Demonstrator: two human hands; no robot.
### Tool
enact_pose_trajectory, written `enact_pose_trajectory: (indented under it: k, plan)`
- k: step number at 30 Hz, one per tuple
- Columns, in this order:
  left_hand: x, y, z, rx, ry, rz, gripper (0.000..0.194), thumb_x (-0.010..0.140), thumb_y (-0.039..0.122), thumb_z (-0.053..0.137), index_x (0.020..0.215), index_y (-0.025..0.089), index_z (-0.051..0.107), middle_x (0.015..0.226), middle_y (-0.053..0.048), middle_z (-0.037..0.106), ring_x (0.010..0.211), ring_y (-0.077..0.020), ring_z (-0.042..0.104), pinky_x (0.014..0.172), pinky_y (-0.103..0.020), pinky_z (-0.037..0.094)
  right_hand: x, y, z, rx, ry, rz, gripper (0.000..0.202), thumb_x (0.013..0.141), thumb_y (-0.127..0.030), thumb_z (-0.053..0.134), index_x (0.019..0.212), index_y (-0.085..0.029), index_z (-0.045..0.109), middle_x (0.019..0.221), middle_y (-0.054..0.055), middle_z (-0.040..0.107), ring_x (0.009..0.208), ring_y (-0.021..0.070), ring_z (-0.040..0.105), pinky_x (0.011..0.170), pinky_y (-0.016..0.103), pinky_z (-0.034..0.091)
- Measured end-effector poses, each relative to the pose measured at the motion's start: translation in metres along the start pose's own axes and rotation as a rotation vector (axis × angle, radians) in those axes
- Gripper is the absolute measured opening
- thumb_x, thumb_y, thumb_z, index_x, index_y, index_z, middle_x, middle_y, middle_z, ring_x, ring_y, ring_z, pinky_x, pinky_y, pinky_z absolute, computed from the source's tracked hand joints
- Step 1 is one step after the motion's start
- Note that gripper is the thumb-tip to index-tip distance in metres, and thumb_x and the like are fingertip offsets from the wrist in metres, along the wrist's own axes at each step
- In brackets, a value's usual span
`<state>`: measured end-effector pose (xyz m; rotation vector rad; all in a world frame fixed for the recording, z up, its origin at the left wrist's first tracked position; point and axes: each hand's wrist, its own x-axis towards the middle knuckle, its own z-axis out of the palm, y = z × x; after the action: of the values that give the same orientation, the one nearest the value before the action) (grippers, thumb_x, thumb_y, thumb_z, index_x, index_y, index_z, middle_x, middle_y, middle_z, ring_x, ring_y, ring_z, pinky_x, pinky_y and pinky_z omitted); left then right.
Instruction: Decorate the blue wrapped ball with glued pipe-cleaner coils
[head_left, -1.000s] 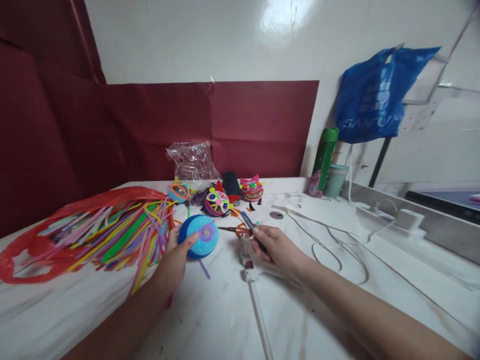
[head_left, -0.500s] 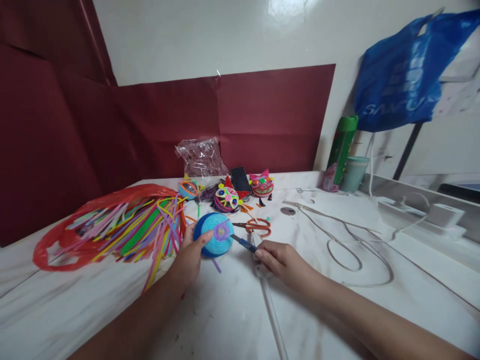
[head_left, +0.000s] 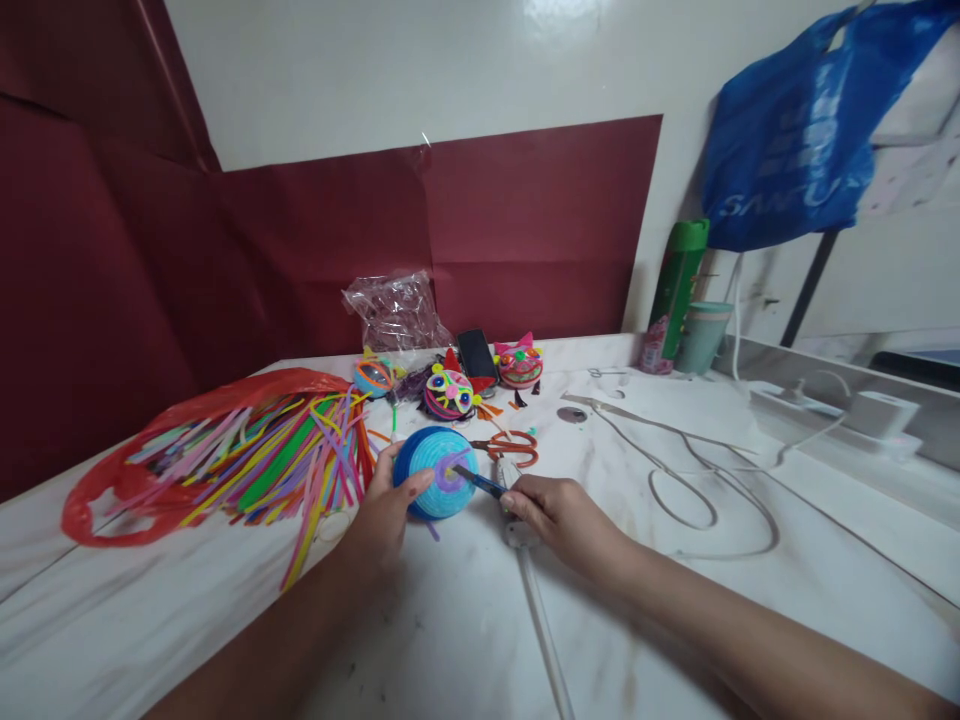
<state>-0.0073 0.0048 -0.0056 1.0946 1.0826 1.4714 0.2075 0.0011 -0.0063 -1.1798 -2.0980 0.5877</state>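
My left hand [head_left: 386, 510] is wrapped round the left side of a blue ball [head_left: 425, 455] wound from fuzzy pipe cleaners, thumb on its front. A purple coil with a pale yellowish centre [head_left: 448, 470] sits on the side facing right, and a purple end sticks out below. Between the thumb and fingers of my right hand [head_left: 559, 515] is a blue utility knife [head_left: 487, 485]. Its dark tip touches the purple coil or lies right in front of it. Just behind the knife are orange-handled scissors [head_left: 521, 447]. A white tool with a thick pale cord [head_left: 544, 630] is partly hidden by my right hand.
Many colourful pipe cleaners [head_left: 277, 450] spill from a red plastic bag [head_left: 97, 510] on the left. Decorated animal-face balls [head_left: 450, 392] and a phone [head_left: 476, 357] stand at the back. Loose cables [head_left: 720, 490] lie right, near a green can [head_left: 675, 295] and cup [head_left: 703, 340].
The knife has moved left, and its tip has come from beside the ball to the purple coil. The ball has shifted slightly right with my left hand. The camera view has tilted a little.
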Motion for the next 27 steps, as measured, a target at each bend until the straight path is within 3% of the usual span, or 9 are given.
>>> enact_pose_trajectory:
  k: [5,15,18,23,27]
  plan:
    - [-0.002,0.003,0.001,0.008,-0.018,-0.012,0.058,0.066,0.030,0.068,0.119,0.022,0.046,0.092,-0.004,0.064,0.077,-0.0172,0.062,0.062,-0.025,0.050,0.001,0.001,0.001,0.023,-0.005,-0.037,0.036,0.087,-0.043,0.040,0.061,-0.019,0.047,0.053,0.000,0.045,0.050,0.0118,0.038,0.049,0.023,0.028]
    - [-0.002,-0.001,0.000,0.072,-0.076,-0.062,0.063,0.066,0.036,0.067,0.122,0.024,0.040,0.089,-0.005,0.063,0.061,-0.0171,0.061,0.037,-0.021,0.043,0.001,0.001,-0.003,0.038,-0.080,-0.072,0.041,0.088,-0.049,0.037,0.060,-0.020,0.044,0.053,-0.002,0.042,0.050,0.0111,0.035,0.048,0.022,0.028]
    - [-0.002,0.000,0.000,0.059,-0.087,-0.096,0.066,0.065,0.036,0.068,0.124,0.024,0.040,0.088,-0.003,0.064,0.062,-0.0166,0.062,0.042,-0.022,0.045,0.000,0.003,-0.007,0.019,-0.098,-0.110,0.043,0.088,-0.051,0.036,0.060,-0.019,0.045,0.053,-0.002,0.042,0.049,0.0108,0.034,0.048,0.022,0.028]
    - [-0.004,0.002,0.002,-0.003,-0.125,-0.119,0.062,0.064,0.031,0.071,0.120,0.022,0.047,0.084,-0.002,0.066,0.074,-0.0166,0.063,0.066,-0.026,0.049,0.001,0.010,-0.011,-0.023,-0.100,-0.205,0.042,0.089,-0.050,0.036,0.062,-0.019,0.048,0.055,-0.002,0.043,0.049,0.0098,0.035,0.048,0.022,0.028]
    - [-0.006,0.003,0.003,-0.011,-0.141,-0.150,0.058,0.064,0.030,0.070,0.118,0.021,0.049,0.084,-0.002,0.067,0.076,-0.0174,0.063,0.070,-0.028,0.048,0.002,0.013,-0.012,-0.015,-0.131,-0.213,0.042,0.089,-0.048,0.037,0.061,-0.018,0.047,0.054,-0.002,0.041,0.049,0.0094,0.034,0.047,0.021,0.027]
